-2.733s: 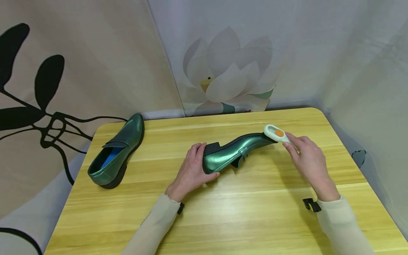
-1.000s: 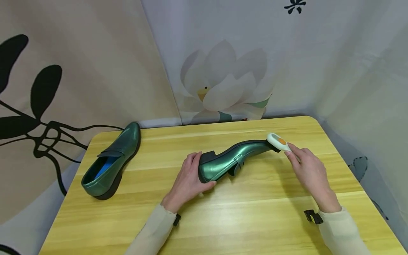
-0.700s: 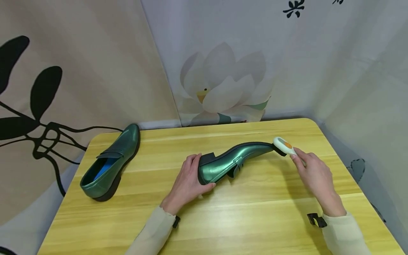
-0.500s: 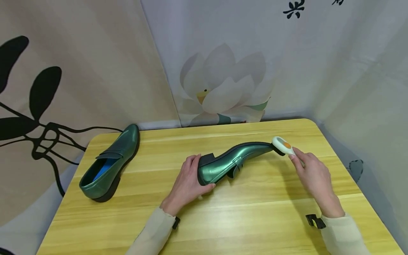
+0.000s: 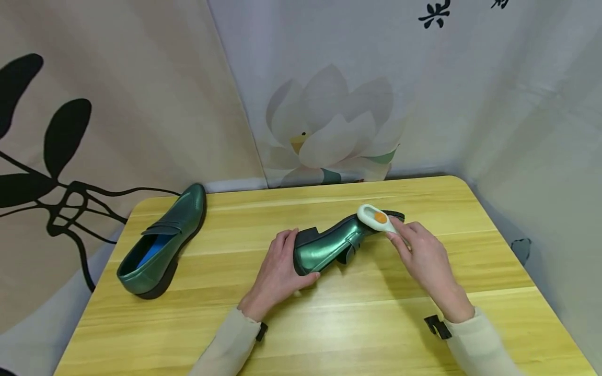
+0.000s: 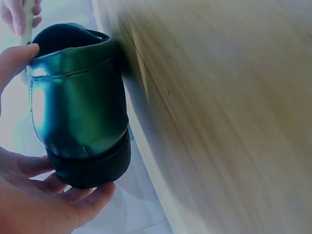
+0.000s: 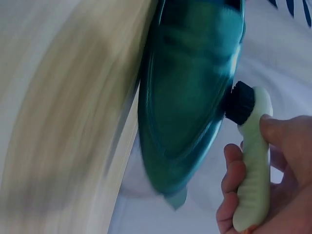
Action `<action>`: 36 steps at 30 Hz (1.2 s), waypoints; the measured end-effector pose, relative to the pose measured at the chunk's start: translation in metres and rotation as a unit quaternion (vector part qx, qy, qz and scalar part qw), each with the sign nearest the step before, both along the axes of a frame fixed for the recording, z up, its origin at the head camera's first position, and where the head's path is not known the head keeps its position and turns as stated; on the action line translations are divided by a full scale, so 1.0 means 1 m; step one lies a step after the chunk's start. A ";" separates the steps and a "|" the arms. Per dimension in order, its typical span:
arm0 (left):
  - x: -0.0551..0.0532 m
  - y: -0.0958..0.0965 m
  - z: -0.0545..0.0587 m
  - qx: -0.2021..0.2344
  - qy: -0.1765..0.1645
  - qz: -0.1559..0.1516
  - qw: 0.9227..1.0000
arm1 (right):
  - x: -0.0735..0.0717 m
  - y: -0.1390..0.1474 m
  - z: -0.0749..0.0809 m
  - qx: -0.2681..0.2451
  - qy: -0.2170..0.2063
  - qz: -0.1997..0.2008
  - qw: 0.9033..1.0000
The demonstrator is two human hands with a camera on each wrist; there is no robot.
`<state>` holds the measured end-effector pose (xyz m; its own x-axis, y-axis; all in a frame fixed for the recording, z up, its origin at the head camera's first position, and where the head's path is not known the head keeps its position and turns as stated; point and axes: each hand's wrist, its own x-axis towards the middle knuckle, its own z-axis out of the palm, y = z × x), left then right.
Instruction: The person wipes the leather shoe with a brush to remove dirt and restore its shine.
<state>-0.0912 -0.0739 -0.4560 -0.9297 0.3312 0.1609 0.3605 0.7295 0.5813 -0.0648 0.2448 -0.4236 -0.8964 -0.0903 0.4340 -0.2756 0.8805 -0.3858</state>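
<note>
A shiny green loafer (image 5: 322,250) lies on its side, sole toward the far edge and toe to the right. My left hand (image 5: 277,271) grips it at the heel; in the left wrist view the thumb is at the opening's rim and fingers are under the black heel. My right hand (image 5: 425,258) holds a white brush (image 5: 369,215) with an orange button by its handle. Its head overlaps the forefoot near the sole edge. In the right wrist view, the dark bristles (image 7: 241,103) meet the loafer's side, fingers wrapped round the handle.
A second green loafer (image 5: 164,240) with a blue insole stands upright at the table's left, toe toward the back. The light wooden table (image 5: 357,324) has a rounded far right corner. Printed fabric (image 5: 338,125) hangs behind it.
The brush has gone from the loafer's toe tip leftward along the sole edge to the forefoot, my right hand moving with it. My left hand keeps its grip on the heel.
</note>
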 end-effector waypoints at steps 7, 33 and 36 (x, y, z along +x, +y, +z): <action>0.001 -0.001 -0.001 0.005 -0.004 0.003 1.000 | 0.004 -0.023 -0.004 0.038 0.036 0.065 0.997; 0.002 -0.003 -0.002 0.008 -0.010 0.008 1.000 | 0.004 0.043 -0.002 -0.022 -0.037 -0.077 0.996; 0.002 -0.004 -0.003 0.014 -0.018 0.013 1.000 | 0.002 0.039 -0.002 -0.024 -0.028 -0.075 0.997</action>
